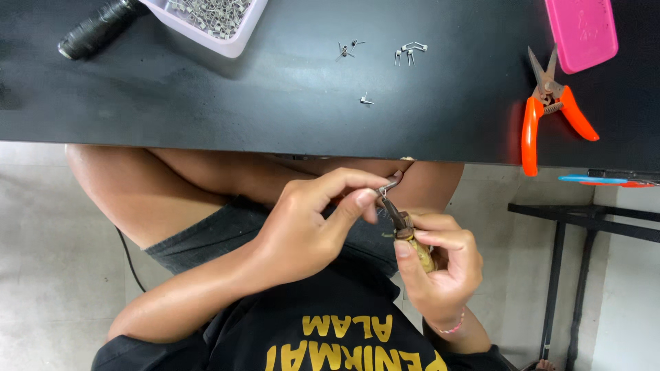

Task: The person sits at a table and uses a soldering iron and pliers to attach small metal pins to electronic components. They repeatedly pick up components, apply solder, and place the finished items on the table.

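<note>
My left hand pinches a small bent metal clip between thumb and forefinger, held over my lap below the table edge. My right hand grips a pair of small pliers with yellowish handles. The pliers' dark jaws point up and meet the clip at its lower end. Both hands are close together, nearly touching.
A black table spans the top. On it lie several loose metal clips, a pale tray of clips, a black thread spool, orange-handled snips and a pink case. A dark stand is at right.
</note>
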